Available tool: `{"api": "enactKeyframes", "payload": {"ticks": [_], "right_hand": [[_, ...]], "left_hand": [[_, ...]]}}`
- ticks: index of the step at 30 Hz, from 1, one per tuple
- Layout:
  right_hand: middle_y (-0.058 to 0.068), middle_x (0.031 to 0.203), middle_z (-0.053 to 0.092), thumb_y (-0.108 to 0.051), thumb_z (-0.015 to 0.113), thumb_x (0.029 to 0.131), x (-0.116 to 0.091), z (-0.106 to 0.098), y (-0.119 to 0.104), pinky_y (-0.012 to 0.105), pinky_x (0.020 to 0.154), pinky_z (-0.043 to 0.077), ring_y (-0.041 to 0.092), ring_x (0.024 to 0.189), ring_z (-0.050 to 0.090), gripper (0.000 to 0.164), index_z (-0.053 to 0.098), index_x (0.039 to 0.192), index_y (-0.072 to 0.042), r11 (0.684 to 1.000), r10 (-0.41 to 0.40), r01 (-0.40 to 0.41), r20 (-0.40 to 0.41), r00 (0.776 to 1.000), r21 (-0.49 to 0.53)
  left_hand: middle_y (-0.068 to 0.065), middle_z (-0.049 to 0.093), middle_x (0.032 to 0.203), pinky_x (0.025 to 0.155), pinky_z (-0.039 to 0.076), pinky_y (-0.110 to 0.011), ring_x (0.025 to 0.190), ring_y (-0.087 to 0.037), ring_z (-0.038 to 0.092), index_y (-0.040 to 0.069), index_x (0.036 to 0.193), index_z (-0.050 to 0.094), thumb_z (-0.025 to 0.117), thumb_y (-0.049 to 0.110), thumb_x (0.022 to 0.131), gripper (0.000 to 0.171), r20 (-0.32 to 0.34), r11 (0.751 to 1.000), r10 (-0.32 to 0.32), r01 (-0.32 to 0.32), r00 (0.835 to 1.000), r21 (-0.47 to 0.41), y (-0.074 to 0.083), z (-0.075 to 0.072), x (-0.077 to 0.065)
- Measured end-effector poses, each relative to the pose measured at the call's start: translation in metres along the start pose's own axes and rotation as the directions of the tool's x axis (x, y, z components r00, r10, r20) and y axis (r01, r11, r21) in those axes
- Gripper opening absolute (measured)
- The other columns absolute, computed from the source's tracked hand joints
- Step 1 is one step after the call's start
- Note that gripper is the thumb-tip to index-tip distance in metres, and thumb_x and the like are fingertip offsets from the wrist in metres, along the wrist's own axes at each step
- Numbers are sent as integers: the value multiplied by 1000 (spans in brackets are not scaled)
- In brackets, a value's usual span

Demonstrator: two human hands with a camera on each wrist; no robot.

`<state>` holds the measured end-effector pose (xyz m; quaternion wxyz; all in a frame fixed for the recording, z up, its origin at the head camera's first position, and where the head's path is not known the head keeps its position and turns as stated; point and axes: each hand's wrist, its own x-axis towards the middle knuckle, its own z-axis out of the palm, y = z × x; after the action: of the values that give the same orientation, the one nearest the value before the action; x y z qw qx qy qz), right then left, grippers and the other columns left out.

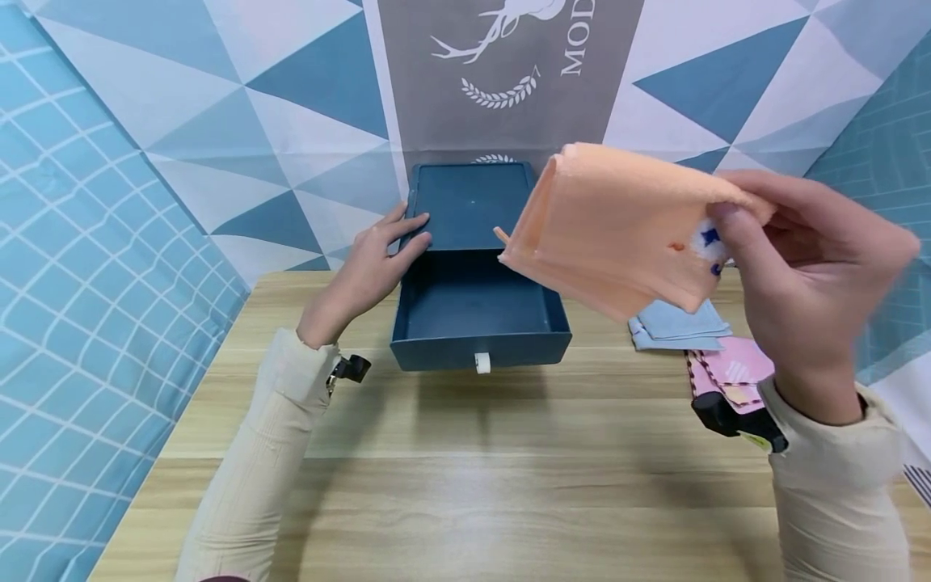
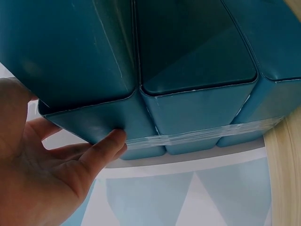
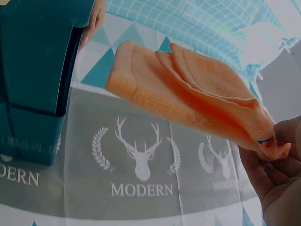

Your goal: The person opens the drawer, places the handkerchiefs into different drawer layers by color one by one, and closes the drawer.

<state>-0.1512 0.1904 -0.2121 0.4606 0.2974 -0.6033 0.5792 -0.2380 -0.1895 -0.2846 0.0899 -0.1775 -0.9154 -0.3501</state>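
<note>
My right hand point(image 1: 815, 267) pinches one corner of a folded peach towel point(image 1: 618, 226), thumb over a small blue and white motif. The towel hangs in the air to the right of a dark blue drawer unit point(image 1: 473, 202) and overlaps its right edge in the head view. The unit's top drawer point(image 1: 480, 353), with a white knob point(image 1: 482, 363), is pulled out toward me. My left hand point(image 1: 371, 267) rests on the unit's left top edge, fingers extended; the left wrist view shows its fingertips point(image 2: 115, 139) against the blue side, near clear tape round the stacked sections.
Folded light blue cloths point(image 1: 676, 325) and pink cloths with dark trim point(image 1: 735, 368) lie on the wooden table point(image 1: 465, 485) at right, partly behind my right hand. A patterned fabric backdrop point(image 1: 313, 89) stands right behind the unit.
</note>
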Motion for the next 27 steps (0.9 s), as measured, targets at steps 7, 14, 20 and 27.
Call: {"api": "enactKeyframes", "payload": {"ticks": [7,14,20,27], "right_hand": [[21,74,68,6,75,79,3,27,2,14,50,36,7,46,49,22,69,91,23,996,4,-6,21,1000,93],[17,76,70,-1,74,85,-3,42,7,13,50,34,3,46,47,18,74,95,14,999,-7,10,84,996,-37],[10,79,70,-1,72,88,-6,51,7,15,50,34,6,56,55,17,75,101,10,994,29,-10,170,985,-109],[11,85,71,-1,71,89,-10,60,20,17,51,40,10,61,61,18,75,105,7,998,38,-23,246,969,-62]], "left_hand": [[-7,20,164,114,32,-52,150,-27,20,18,149,49,48,52,102,58,-14,1000,-9,10,1000,20,1,1,1],[-11,21,164,114,32,-51,150,-28,21,17,149,49,47,51,102,57,-9,1000,17,-16,1000,20,-1,2,2],[-12,21,164,113,33,-51,150,-28,20,18,149,49,47,52,102,58,-11,1000,10,-10,1000,12,0,3,2],[-13,22,164,114,32,-51,150,-28,20,17,149,49,47,53,102,59,-12,1000,6,-6,1000,7,-1,2,1]]}}
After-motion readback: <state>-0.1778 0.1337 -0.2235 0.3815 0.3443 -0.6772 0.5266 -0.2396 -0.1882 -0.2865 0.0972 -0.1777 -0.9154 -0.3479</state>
